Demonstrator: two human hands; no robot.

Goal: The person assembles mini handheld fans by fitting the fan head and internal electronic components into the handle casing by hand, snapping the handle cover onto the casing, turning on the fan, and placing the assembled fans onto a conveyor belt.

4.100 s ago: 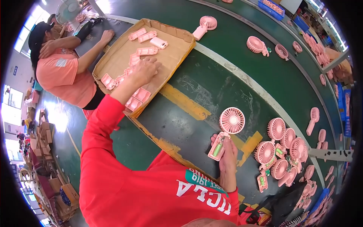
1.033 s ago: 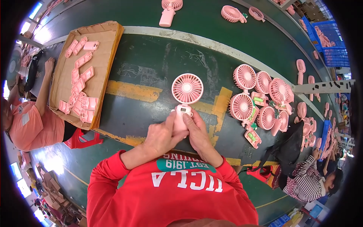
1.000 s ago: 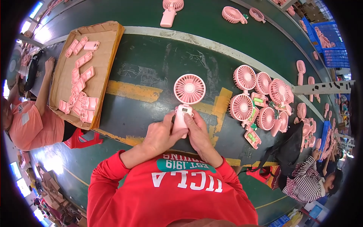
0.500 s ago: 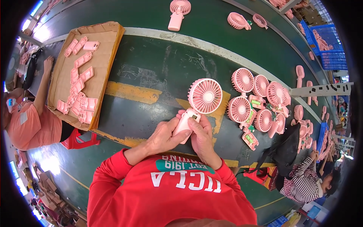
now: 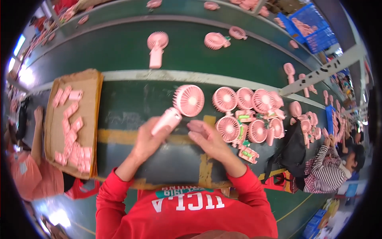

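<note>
My left hand (image 5: 148, 137) is closed round the handle of a pink handheld fan (image 5: 167, 119), tilted with its round grille up and to the right. Just right of that handle, my right hand (image 5: 205, 137) holds nothing, its fingers apart and not touching the fan. Farther right on the table lies a cluster of pink fan heads (image 5: 229, 128), several with opened handles showing green parts inside. One opened handle (image 5: 248, 154) lies at the near edge of the cluster.
A cardboard tray (image 5: 88, 119) with several pink handle covers (image 5: 72, 135) stands at left. Beyond the pale rail, a fan (image 5: 156, 53) and loose fan parts (image 5: 215, 40) lie on a green surface. A black bag (image 5: 292, 147) is at right, near a co-worker in stripes (image 5: 324, 167).
My right hand has let go of the fan and opened. My left hand has carried the fan left and away from my body. The head view has tilted up.
</note>
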